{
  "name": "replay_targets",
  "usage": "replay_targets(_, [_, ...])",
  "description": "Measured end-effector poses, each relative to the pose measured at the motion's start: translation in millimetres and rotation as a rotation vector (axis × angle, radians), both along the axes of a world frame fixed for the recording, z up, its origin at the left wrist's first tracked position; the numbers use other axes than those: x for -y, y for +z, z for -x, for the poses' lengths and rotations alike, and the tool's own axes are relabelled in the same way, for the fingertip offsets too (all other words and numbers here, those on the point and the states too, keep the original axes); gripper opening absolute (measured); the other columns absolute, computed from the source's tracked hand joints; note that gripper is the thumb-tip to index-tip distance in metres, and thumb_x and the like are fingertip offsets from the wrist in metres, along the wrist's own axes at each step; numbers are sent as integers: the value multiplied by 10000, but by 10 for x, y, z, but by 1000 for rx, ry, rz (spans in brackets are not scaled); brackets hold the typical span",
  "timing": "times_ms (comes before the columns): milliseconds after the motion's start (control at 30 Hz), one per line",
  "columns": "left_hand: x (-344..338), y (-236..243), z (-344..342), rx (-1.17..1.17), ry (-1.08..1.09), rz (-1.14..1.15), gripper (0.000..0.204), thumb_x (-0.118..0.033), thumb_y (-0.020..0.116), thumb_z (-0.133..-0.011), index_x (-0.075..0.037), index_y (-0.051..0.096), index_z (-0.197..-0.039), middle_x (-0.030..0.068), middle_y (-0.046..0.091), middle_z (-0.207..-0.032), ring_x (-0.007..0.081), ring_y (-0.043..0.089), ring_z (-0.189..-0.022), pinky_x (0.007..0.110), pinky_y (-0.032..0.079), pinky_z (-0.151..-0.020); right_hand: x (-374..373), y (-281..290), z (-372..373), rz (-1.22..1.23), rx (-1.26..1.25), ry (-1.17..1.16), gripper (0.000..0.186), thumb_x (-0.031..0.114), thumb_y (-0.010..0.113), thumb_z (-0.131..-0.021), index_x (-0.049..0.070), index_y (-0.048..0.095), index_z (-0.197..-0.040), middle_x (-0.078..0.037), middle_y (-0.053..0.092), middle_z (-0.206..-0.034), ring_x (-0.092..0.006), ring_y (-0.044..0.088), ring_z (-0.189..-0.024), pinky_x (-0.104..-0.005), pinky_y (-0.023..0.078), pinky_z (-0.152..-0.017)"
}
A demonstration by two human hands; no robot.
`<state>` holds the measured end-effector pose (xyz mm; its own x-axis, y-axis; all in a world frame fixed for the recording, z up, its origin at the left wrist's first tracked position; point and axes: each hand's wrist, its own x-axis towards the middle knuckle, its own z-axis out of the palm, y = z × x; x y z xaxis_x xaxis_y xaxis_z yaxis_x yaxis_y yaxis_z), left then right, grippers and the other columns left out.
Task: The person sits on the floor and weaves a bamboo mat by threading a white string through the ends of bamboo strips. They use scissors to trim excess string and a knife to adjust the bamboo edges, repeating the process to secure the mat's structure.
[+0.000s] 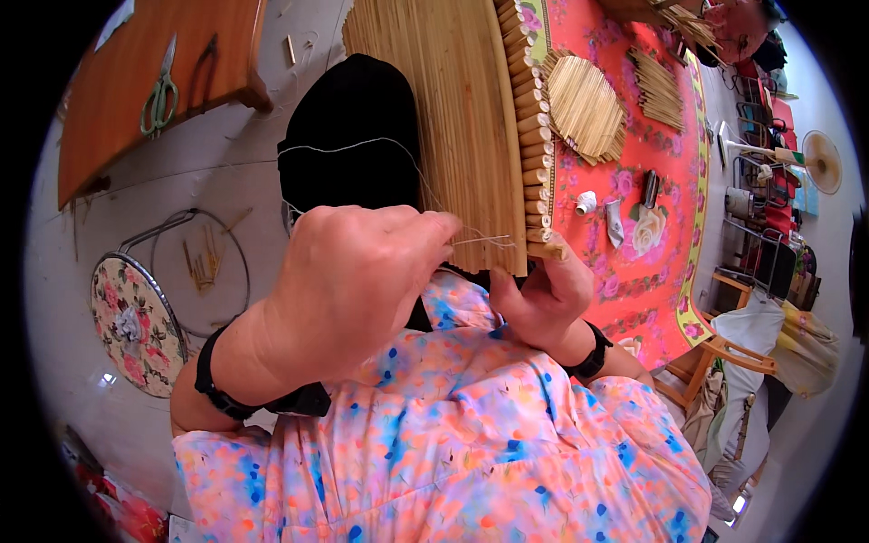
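My left hand (353, 281) is closed in a pinch on a thin needle (482, 240), whose shaft lies over the near edge of a panel of pale straw strips (462, 136). A white thread (362, 143) loops away across a black cloth-like thing (348, 118) on the left. My right hand (548, 294) is closed around the panel's near right corner, its thumb and fingers at the end of a row of rolled straw tubes (534, 136). The fingertips under the panel are hidden.
Right of the panel, a red flowered cloth (625, 262) carries straw pieces (584, 104), a small white spool (587, 201) and a dark cylinder (651, 188). Scissors (160, 100) and pliers (208, 68) lie on a wooden table (118, 118). A floral stool (136, 326) stands left.
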<state>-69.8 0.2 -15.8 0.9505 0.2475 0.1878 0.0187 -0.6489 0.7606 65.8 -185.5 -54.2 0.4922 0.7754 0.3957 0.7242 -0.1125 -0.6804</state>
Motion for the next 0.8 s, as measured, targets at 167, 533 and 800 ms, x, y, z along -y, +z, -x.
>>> replay_targets(167, [13,66,13,-21,-14,16,135,-7,675,-760,-28,672,-893,100,619,-700,288,599,-593,342,440,-524,-13,-6,36,-40,-186,-24,525,34,787,-635,-22,639,-1136,-162,651,-1080,-240,674,-889,-299,535,-731])
replay_targets(533, [11,65,-36,114,-47,-109,168,24,684,-731,-30,658,-888,64,528,-615,237,499,-499,330,356,-482,-26,-132,-33,-194,-315,133,564,29,799,-666,-20,631,-1203,-125,572,-1048,-230,565,-955,-296,480,-793])
replay_targets(800, [-24,48,-100,138,-64,-102,160,29,674,-756,-30,672,-905,65,526,-603,236,491,-501,329,356,-482,-59,-145,-21,-245,-315,148,570,29,804,-677,-32,622,-1214,-124,555,-1061,-218,571,-921,-289,491,-763])
